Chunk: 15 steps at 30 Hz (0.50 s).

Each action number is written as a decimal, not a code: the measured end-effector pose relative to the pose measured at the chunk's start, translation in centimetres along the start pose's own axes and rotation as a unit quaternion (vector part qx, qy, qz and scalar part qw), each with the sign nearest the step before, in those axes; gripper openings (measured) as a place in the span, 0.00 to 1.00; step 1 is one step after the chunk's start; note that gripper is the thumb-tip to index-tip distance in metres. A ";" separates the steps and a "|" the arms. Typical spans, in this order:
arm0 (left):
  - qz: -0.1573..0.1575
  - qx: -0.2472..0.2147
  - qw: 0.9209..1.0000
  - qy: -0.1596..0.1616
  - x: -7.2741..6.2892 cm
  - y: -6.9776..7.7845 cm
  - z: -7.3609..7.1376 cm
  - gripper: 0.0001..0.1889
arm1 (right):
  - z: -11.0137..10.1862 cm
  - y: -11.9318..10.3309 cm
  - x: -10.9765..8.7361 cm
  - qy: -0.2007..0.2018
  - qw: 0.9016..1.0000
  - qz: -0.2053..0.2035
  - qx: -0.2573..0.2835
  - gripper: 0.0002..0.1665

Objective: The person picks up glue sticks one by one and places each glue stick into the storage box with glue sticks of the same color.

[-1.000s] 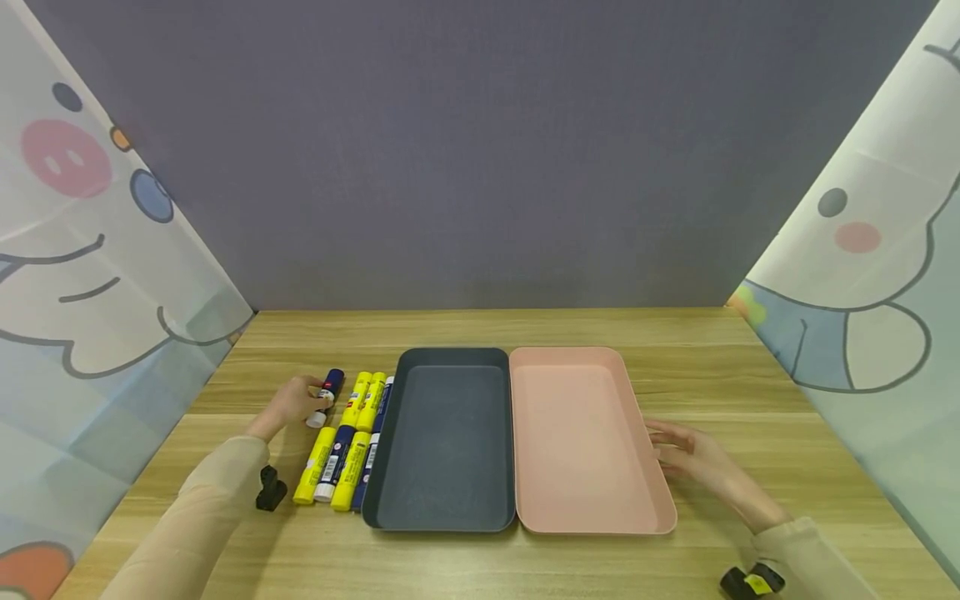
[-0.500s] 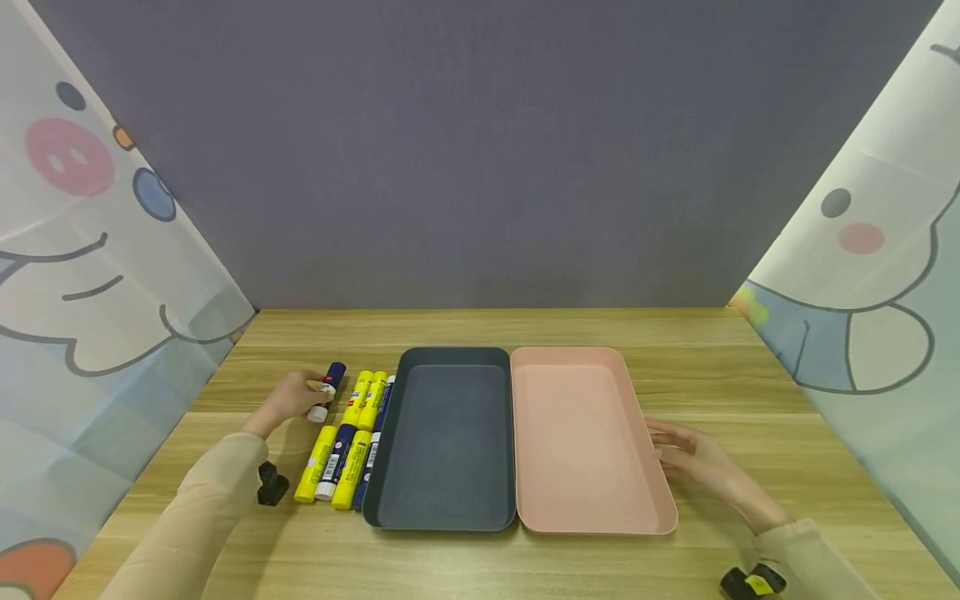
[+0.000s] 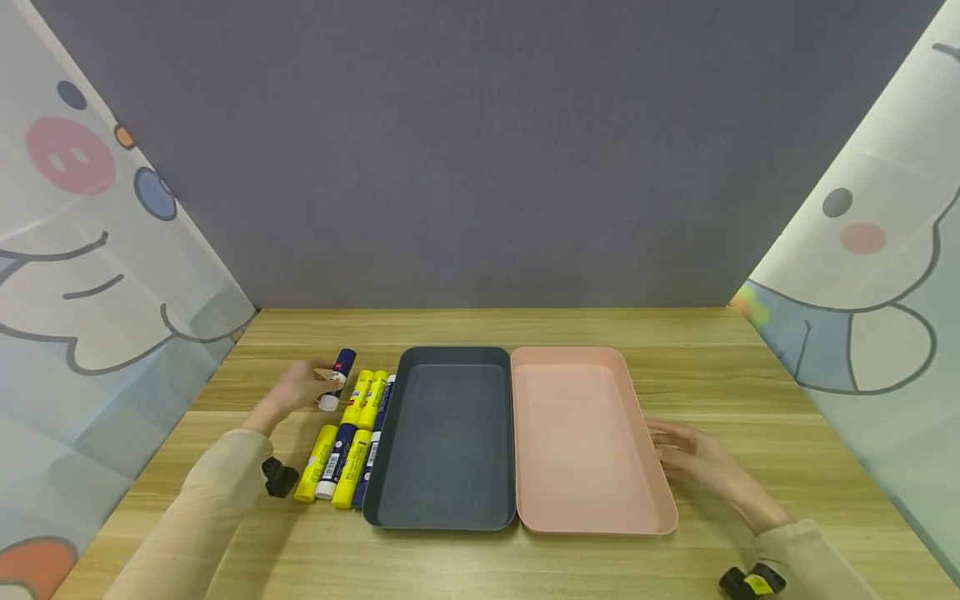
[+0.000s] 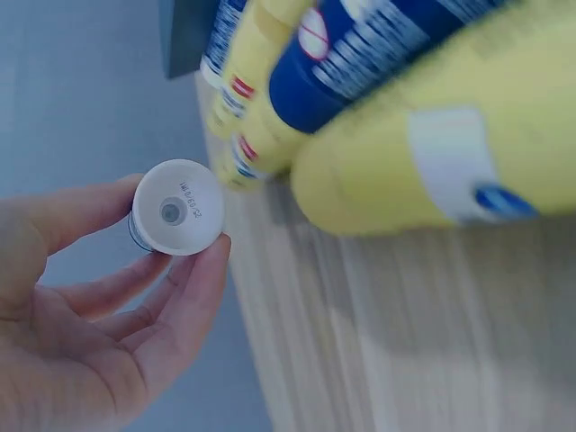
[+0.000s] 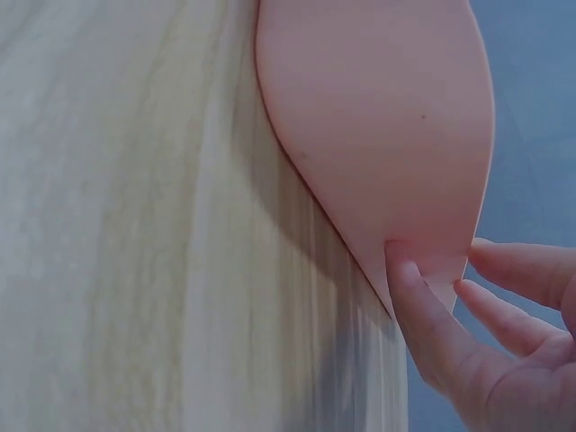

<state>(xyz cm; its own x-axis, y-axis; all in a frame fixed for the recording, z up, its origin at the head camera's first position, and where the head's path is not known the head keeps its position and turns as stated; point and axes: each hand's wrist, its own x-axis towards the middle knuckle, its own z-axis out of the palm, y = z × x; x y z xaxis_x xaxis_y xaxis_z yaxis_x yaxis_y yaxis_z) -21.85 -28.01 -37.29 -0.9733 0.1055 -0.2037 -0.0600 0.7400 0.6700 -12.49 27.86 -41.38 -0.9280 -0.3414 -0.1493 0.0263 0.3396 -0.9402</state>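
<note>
Lying across the scene: wooden worktop [image 3: 480,567]. Sitting side by side mid-worktop: dark grey tray [image 3: 448,508], pink tray [image 3: 592,512] touching its right edge. Lying just left of the grey tray: row of yellow and blue glue sticks [image 3: 347,454], long axes running front to back. Resting by the pink tray's right rim: right hand [image 3: 693,462], fingers loose, thumb touching the rim, clamped on nothing. Pinching a blue glue stick [image 3: 335,379], white base toward the wrist, farther left of the grey tray: left hand [image 3: 298,392], far nearer the row.
</note>
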 end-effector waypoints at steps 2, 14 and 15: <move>0.001 -0.002 1.000 0.000 0.0 0.5 0.1 0.29 | 0.0 0.0 0.0 -0.001 1.000 -0.001 0.002 0.32; -0.005 -0.041 0.999 -0.003 -0.1 3.8 1.1 0.29 | 0.0 -0.1 -0.1 -0.008 1.000 -0.008 0.013 0.32; -0.004 -0.044 0.999 -0.004 -0.2 4.1 1.2 0.28 | 0.0 -0.1 -0.1 -0.008 1.000 -0.007 0.014 0.32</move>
<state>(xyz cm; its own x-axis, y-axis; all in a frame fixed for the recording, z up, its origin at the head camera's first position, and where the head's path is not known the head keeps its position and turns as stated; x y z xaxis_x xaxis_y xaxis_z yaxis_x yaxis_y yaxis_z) -21.65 -24.14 -35.36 -0.9710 0.1052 -0.2146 -0.0875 0.6792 0.7287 -12.44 27.89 -41.30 -0.9223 -0.3601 -0.1401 0.0234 0.3100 -0.9504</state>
